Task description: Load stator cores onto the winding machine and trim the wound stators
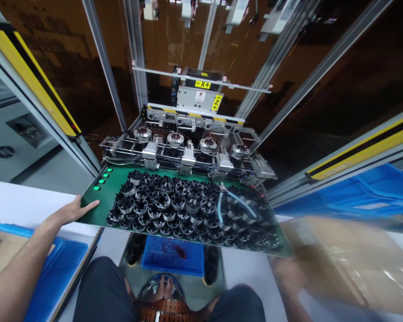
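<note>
Left hand [74, 211] lay flat and open, fingers spread, touching the near-left edge of the green tray [97, 199]. Black ring parts [161, 205] crowded the tray, leaving a bare strip beside that hand. Blue-handled cutters [230, 201] lay on them. Right of the tray, the right hand [289, 273] blurred against a film-wrapped package [342, 264]; its grip was impossible to tell.

This is a factory production floor: an automated assembly machine [188, 118] inside an aluminium frame [104, 67], with yellow-and-black safety light bars [32, 80], a carriage marked X and Z [199, 96], rows of black motor parts [161, 201] on a green tray [96, 197], and blue plastic bins [366, 192]
</note>
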Motion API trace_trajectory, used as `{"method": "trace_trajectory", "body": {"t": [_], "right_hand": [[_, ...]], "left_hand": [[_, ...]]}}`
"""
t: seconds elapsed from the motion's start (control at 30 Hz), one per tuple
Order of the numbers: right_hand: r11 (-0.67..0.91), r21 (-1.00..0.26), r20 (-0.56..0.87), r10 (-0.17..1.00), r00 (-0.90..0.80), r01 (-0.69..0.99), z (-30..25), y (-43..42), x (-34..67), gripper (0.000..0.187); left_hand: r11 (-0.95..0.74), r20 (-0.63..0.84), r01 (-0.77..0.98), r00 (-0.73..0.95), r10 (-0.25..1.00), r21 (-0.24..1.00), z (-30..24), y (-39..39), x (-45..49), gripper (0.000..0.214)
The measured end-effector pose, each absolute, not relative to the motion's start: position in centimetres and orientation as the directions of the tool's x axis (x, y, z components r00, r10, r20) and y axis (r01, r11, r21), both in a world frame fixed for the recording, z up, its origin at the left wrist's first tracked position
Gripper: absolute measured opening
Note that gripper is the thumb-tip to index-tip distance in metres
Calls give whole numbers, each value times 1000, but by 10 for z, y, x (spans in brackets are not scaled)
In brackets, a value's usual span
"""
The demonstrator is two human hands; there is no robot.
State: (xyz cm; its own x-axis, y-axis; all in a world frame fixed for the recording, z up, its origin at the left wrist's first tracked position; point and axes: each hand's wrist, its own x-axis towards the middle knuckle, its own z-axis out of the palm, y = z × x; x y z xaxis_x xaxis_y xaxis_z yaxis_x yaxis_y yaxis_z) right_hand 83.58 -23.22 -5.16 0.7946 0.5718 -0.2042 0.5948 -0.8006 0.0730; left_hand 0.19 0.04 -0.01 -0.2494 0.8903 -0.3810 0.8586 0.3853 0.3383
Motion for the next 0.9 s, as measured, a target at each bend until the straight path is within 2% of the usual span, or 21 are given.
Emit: {"method": "trace_trajectory", "body": {"t": [0.17,0.4,0.6,0.77,0.9], "right_hand": [[-791,39,-238,586,775,610,-43,-235,833,58],[-797,36,-183,587,788,602,-47,-235,834,57],[-824,29,-225,547,806,567,-45,-233,834,55],[-800,12,-246,579,777,600,-43,-235,834,55],[-788,29,-207,597,775,615,-42,-234,832,55]], "left_hand": [[397,-406,848,-245,881,351,2,0,4,101],[416,-427,840,-253,868,348,7,-1,7,104],[423,-421,837,-265,868,347,6,-1,8,105],[414,-411,833,-254,876,368,3,-2,6,105],[410,-404,834,-253,879,370,1,-1,4,105]]}}
